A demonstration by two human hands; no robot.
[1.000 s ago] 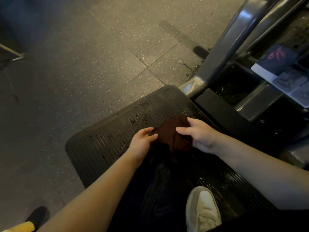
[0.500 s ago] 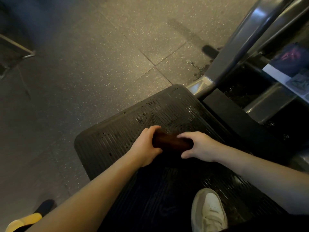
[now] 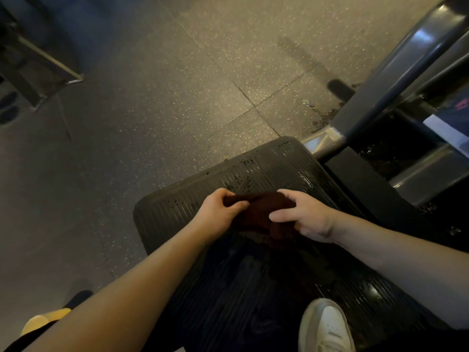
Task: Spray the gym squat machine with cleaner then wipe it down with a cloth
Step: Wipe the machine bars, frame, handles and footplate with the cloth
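The person holds a dark cloth (image 3: 264, 212) stretched between both hands, low over the ribbed black foot plate (image 3: 172, 214) of the squat machine (image 3: 401, 77). The left hand (image 3: 218, 214) has its grip closed on the cloth's left end, thumb pinching the fabric against curled fingers. The right hand (image 3: 309, 219) has its grip closed on the other end, thumb on the near side and fingers curled over the top. Held this way, the cloth hangs in a loose band with its lower part bunched beneath the right hand. This looks like a way to fold or gather it into a pad that will cover more of the plate on each pass. It is hard to tell whether the cloth touches the plate or sits just above it. The plate glistens with wet patches along its ribs near the far corner and by the white shoe (image 3: 327, 329) planted on its near end, so the spraying seems done and the wiping is the step in hand. A small spill shines on the speckled floor (image 3: 177, 85) beside the foot of the machine. No spray bottle is in view. One foot on the plate likely steadies the person while leaning down over it.
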